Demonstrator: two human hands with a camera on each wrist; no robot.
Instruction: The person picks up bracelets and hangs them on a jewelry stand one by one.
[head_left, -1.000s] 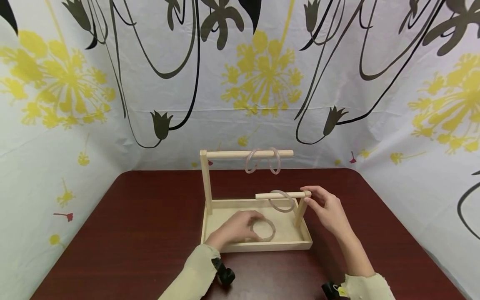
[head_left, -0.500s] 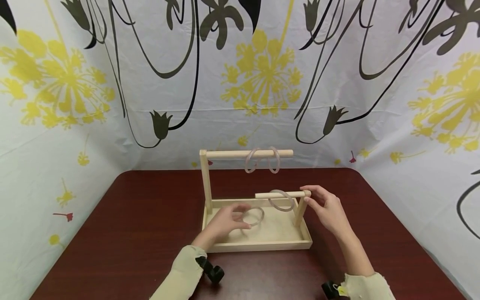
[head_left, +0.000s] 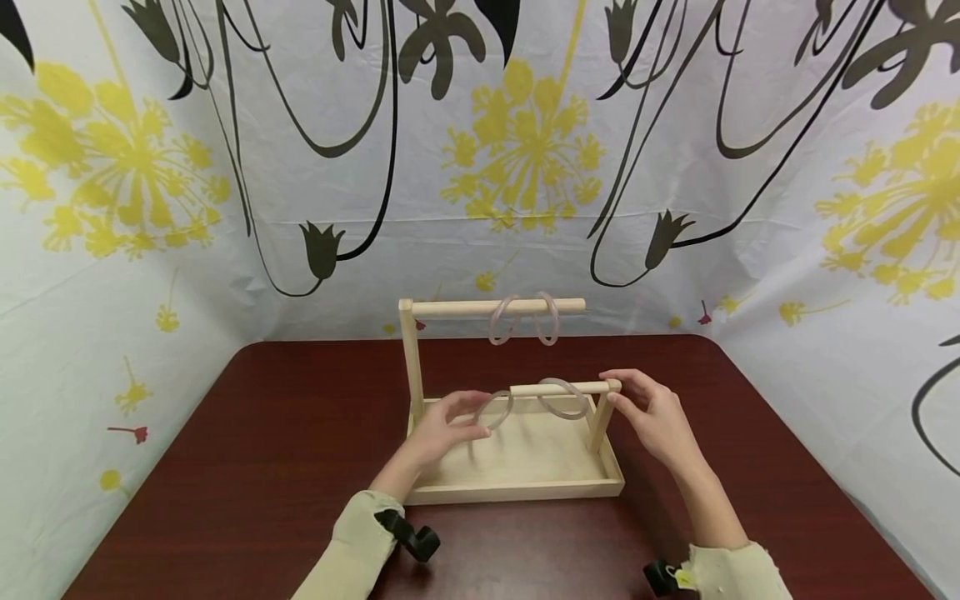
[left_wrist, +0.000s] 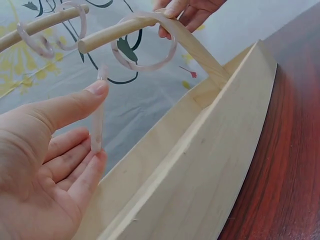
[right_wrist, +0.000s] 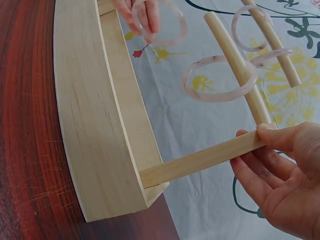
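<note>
My left hand (head_left: 438, 433) pinches a pale translucent bangle (left_wrist: 97, 125) between thumb and fingers. It is held upright beside the free left end of the lower wooden rod (head_left: 528, 390), above the tray. A second bangle (head_left: 570, 416) hangs on that rod, nearer its post. At the right, my right hand (head_left: 656, 421) grips the top of the short post (right_wrist: 210, 157), thumb and fingers on either side where the rod joins. Two more bangles, a left one (head_left: 495, 331) and a right one (head_left: 553, 329), hang from the higher rod (head_left: 453, 309) behind.
The wooden stand has a shallow tray base (head_left: 517, 493) and a tall post (head_left: 412, 358) at its left back. It stands on a dark red-brown table (head_left: 300, 467). A white patterned cloth (head_left: 420, 183) hangs behind and along both sides.
My left hand has lifted the bangle from low in the tray, up and to the left, to the height of the lower rod's end. My right hand has stayed on the post.
</note>
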